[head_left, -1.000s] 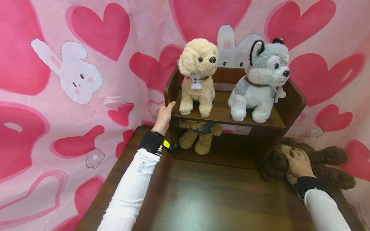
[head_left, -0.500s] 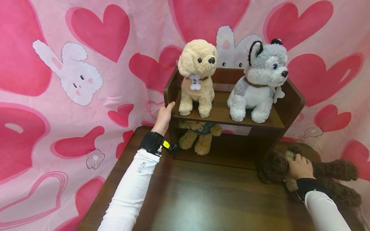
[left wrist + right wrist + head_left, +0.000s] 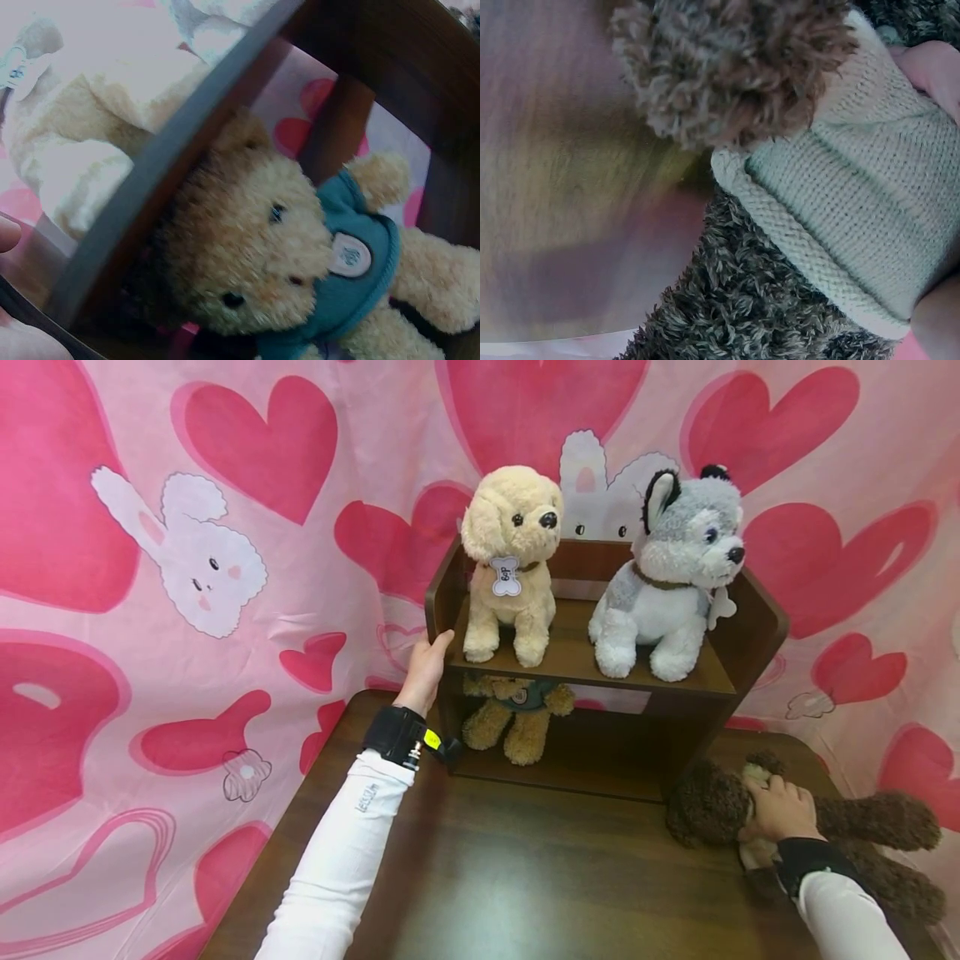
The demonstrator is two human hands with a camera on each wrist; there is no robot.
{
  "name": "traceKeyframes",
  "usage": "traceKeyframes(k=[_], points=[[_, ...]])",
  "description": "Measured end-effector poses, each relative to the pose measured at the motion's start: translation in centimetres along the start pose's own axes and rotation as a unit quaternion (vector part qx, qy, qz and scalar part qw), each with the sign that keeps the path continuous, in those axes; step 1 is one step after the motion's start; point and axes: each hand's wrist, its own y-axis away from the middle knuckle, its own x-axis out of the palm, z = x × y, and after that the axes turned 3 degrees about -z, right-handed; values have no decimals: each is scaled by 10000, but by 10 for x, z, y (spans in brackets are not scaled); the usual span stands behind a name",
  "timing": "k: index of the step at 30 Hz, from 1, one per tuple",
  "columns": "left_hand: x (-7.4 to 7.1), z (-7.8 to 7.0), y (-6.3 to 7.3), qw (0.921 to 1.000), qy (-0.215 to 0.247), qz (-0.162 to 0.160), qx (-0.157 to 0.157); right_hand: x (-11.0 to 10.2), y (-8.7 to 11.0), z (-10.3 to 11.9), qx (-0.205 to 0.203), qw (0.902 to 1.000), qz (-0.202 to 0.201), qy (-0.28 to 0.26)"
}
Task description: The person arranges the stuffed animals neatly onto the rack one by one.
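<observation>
My left hand (image 3: 424,668) grips the left side panel of a dark wooden shelf (image 3: 645,675), its thumb lying along the front edge. A brown teddy bear (image 3: 705,802) in a pale knitted sweater (image 3: 855,187) lies on its side at the shelf's right. My right hand (image 3: 783,810) holds it around the sweater; part of the fingers is hidden. On the upper board sit a cream plush dog (image 3: 517,560) with a bone-shaped tag and a grey-and-white plush husky (image 3: 671,577). Beneath the cream dog, a tan teddy bear (image 3: 240,232) in a teal shirt sits in the lower compartment.
The shelf stands at the back of a brown wooden table (image 3: 540,868). A pink cloth (image 3: 315,577) with hearts and rabbits hangs behind and at both sides.
My right hand has shifted the brown teddy bear slightly towards me, and its legs have swung nearer. The left hand stays on the shelf panel.
</observation>
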Motion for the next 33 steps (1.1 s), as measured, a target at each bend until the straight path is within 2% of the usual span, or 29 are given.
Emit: traceKeyframes(k=[8,18,27,33], points=[[0,3,1,9999,-8,-76,138,1,10,-1,-624,9977,-243,86],[1,4,1,9999,-46,-56,86,-1,27,9,-1045,9936,-431,-38],[1,4,1,9999,53,-49,111,-8,41,16,-1020,9917,-468,-626],[1,4,0,9999,57,-78,126,-16,47,32,-1300,9814,-759,-1192]])
